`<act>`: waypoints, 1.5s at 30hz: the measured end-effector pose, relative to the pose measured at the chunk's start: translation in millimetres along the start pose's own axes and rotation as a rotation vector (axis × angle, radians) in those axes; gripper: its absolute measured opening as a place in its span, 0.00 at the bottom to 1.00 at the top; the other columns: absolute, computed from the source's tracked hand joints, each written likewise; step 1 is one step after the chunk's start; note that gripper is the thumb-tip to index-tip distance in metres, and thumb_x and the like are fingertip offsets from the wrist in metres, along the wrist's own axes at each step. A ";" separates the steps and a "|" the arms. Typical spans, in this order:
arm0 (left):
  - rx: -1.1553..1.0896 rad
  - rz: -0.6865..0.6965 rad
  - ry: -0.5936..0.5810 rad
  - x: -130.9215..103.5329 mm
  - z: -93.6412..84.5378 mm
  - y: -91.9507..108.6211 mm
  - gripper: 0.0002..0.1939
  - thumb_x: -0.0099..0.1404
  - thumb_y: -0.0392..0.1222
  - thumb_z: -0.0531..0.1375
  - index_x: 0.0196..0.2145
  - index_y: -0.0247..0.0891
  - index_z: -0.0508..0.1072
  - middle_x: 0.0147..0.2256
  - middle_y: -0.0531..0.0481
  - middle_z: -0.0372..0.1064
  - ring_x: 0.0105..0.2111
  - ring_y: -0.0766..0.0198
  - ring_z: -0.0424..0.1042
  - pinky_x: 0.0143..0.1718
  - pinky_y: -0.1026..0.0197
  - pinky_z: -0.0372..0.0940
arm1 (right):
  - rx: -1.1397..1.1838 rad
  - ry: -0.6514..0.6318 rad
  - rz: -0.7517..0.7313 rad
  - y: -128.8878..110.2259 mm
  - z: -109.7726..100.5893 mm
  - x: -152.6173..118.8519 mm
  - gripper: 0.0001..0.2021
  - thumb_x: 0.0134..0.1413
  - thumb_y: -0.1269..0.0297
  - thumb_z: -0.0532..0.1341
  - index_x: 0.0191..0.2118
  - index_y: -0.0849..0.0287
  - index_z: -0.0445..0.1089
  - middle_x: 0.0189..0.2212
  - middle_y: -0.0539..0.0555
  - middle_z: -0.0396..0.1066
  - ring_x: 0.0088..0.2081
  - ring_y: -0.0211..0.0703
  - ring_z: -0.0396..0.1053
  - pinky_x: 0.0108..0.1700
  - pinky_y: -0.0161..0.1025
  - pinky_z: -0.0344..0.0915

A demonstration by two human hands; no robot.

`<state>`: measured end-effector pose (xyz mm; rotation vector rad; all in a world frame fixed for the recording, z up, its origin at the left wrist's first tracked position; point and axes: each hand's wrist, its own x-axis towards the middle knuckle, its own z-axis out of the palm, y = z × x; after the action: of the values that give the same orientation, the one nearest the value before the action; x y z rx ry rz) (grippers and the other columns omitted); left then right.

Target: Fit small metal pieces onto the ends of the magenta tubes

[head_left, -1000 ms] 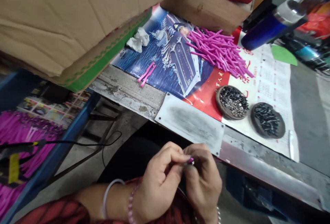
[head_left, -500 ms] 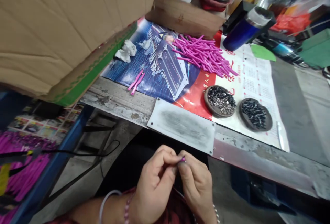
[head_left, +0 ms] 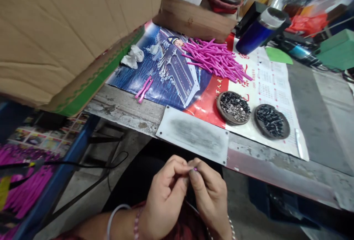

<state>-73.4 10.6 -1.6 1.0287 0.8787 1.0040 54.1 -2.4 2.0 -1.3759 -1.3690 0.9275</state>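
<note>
My left hand (head_left: 168, 195) and my right hand (head_left: 208, 195) meet fingertip to fingertip over my lap, just below the table edge. Both are closed in a pinch on a small purple piece (head_left: 195, 169), mostly hidden by the fingers. Beyond them lies a grey metal plate (head_left: 193, 134) at the table edge. A heap of pink strips (head_left: 217, 58) rests on the printed poster (head_left: 204, 92). Two pink strips (head_left: 144, 89) lie apart at the left. One round dish (head_left: 233, 108) holds black and silver bits; another dish (head_left: 272, 121) holds black pieces.
A large cardboard box (head_left: 69, 26) fills the upper left. At the back right stand a blue tumbler (head_left: 257, 33) and a green box (head_left: 339, 50). Crumpled tissue (head_left: 133, 56) lies on the poster. More pink strips (head_left: 30, 184) hang at the lower left.
The thumb of my right hand has shifted slightly over the purple piece, and less of it shows. The view has moved a little, so the table things appear slightly further left.
</note>
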 end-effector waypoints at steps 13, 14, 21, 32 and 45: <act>0.010 0.025 0.029 1.8 -2.6 1.2 0.08 0.73 0.31 0.56 0.38 0.42 0.73 0.37 0.53 0.67 0.36 0.68 0.71 0.37 0.70 0.66 | -0.079 0.081 -0.068 4.9 5.3 -5.4 0.06 0.69 0.69 0.56 0.37 0.55 0.65 0.30 0.48 0.64 0.31 0.36 0.65 0.33 0.33 0.62; 0.015 0.035 0.030 1.8 -3.6 1.1 0.09 0.73 0.31 0.56 0.39 0.42 0.73 0.37 0.53 0.67 0.36 0.68 0.71 0.38 0.70 0.67 | -0.089 0.093 -0.080 4.3 6.2 -6.0 0.04 0.66 0.71 0.57 0.39 0.55 0.65 0.33 0.49 0.66 0.33 0.37 0.66 0.35 0.34 0.63; 0.039 0.038 0.038 4.3 -7.2 -2.0 0.09 0.73 0.30 0.56 0.39 0.41 0.73 0.38 0.53 0.67 0.37 0.68 0.71 0.40 0.70 0.67 | -0.111 0.133 -0.115 6.7 11.8 -7.2 0.06 0.63 0.74 0.59 0.42 0.55 0.64 0.38 0.51 0.66 0.38 0.38 0.67 0.39 0.35 0.65; 0.023 0.019 0.021 4.1 -5.0 -2.5 0.09 0.72 0.30 0.56 0.35 0.40 0.71 0.35 0.54 0.67 0.33 0.69 0.69 0.36 0.70 0.65 | -0.220 0.145 -0.024 0.4 18.4 -7.5 0.13 0.70 0.71 0.52 0.30 0.55 0.59 0.25 0.46 0.59 0.26 0.36 0.59 0.28 0.34 0.56; 0.029 0.003 -0.034 -0.7 -5.4 4.9 0.09 0.73 0.31 0.54 0.37 0.40 0.72 0.36 0.52 0.66 0.34 0.66 0.69 0.35 0.67 0.65 | -0.091 0.126 0.016 3.1 12.9 -5.3 0.21 0.73 0.61 0.51 0.24 0.56 0.58 0.21 0.46 0.55 0.22 0.35 0.54 0.25 0.36 0.52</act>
<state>-79.8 12.3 1.6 1.0690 0.8662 0.9764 42.0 -6.0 -4.8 -1.4901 -1.3203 0.7831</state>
